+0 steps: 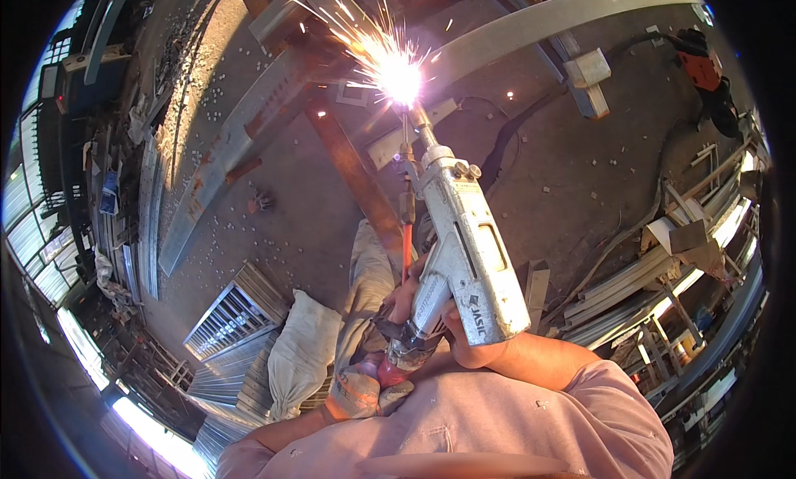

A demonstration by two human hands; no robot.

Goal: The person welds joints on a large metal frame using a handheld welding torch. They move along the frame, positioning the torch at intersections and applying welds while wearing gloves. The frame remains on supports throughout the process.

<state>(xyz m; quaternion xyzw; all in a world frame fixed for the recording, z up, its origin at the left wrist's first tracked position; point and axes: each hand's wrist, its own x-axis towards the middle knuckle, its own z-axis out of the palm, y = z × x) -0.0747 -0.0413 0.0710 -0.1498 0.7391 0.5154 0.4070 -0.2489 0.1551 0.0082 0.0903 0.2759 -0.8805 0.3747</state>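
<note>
A silver-white welding gun (477,239) is held out in front of my chest, its nozzle pointing away toward a bright arc (400,83). Sparks fan from the arc up and to the left. My right hand (466,342) is wrapped around the gun's slanted handle, partly hidden behind its body. Below it, my gloved left hand (358,389) closes around the red cable (390,373) at the handle's rear end. A thin wire feed tube with an orange-red section (407,247) runs beside the gun to its tip. Glare hides the spot being welded beside a curved metal beam (572,21).
A rusty steel bar (352,168) slants across under the gun. Long metal beams (220,168) lie at left. A slatted metal frame (232,313) and a white sack (303,346) are at lower left. Stacked metal lengths (622,297) line the right; an orange-and-black machine (703,71) stands far right.
</note>
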